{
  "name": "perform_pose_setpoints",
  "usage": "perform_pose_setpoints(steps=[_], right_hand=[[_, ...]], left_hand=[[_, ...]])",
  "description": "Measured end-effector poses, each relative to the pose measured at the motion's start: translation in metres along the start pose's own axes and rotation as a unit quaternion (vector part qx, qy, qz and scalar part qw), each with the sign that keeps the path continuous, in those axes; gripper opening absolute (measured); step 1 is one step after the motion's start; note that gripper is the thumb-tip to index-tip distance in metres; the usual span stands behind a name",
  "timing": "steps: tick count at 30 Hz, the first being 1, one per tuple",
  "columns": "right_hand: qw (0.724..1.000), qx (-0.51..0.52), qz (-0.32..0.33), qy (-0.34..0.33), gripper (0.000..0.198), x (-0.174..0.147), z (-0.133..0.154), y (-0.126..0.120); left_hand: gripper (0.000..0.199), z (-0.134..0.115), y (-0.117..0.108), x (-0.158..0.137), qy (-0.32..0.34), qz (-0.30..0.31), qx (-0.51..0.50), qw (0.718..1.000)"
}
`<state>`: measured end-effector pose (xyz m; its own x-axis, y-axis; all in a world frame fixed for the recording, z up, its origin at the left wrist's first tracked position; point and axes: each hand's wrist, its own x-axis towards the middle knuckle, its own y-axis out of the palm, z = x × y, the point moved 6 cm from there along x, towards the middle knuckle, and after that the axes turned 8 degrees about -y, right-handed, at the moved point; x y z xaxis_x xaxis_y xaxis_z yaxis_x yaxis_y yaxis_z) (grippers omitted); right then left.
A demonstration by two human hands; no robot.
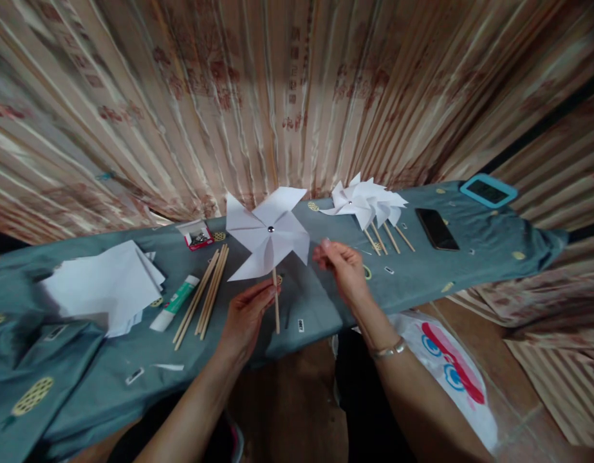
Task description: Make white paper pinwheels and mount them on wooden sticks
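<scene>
One pinwheel (269,239): stick (277,315) pinched in left hand (244,316).
Right hand (343,269): pinwheel's four o'clock, fingers curled; I can't tell if holding anything.
Glue (175,303): eight o'clock.

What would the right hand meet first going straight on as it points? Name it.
The right hand would likely meet the white pinwheel first, at its nearest blade, though depth is unclear, so it might pass in front.
</scene>
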<state>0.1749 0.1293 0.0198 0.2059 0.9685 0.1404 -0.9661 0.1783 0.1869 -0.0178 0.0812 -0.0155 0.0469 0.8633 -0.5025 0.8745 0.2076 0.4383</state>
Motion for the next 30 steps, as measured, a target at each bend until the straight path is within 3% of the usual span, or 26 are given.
perform_pose_setpoints(steps=[1, 3, 8, 30], right_hand=[[0.999, 0.006, -0.045, -0.015, 0.039, 0.008, 0.003, -0.009], [0.997, 0.029, -0.063, -0.022, 0.040, 0.019, 0.006, -0.016], [0.996, 0.080, 0.006, 0.031, 0.043, 0.021, 0.006, 0.000], [0.979, 0.151, 0.036, 0.129, 0.035, 0.002, -0.008, 0.014]], left_hand=[[0.035, 0.002, 0.000, 0.000, -0.003, -0.001, 0.009, 1.000], [0.034, 0.006, 0.000, 0.000, -0.006, -0.002, 0.032, 0.999], [0.029, 0.014, -0.003, 0.000, 0.003, -0.001, 0.081, 0.997], [0.031, 0.013, -0.004, 0.000, 0.008, -0.015, 0.090, 0.996]])
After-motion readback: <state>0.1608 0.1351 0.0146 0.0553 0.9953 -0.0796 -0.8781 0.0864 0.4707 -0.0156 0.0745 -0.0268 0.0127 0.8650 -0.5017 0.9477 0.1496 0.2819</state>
